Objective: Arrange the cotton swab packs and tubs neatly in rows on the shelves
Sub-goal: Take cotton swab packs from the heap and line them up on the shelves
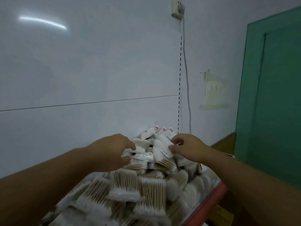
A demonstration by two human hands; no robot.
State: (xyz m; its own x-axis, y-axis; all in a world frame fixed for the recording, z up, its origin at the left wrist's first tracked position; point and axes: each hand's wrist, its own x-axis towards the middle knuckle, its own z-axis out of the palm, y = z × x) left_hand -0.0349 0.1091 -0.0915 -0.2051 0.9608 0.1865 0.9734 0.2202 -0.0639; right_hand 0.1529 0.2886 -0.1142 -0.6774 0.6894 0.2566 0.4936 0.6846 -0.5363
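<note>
From the head camera, both forearms reach forward over a shelf (217,192) with a red front edge, heaped with cotton swab packs (127,185) that lie at mixed angles, wooden sticks showing through clear wrap. The left hand (112,150) is palm down at the far end of the heap, its fingers (131,146) curled and its thumb tucked beneath them, gripping the near-left end of a clear pack (143,156) that lies between the two hands. The right hand (189,147) pinches a white-backed pack (163,144) between thumb and forefinger at its right edge; that pack tilts up out of the pile just left of those fingers (175,139). More packs with small red labels stand just beyond both sets of fingertips, against a white wall panel (89,70). A grey cable (187,79) hangs from a socket (176,8) beyond the right hand, and a green door (273,95) stands to its right.
</note>
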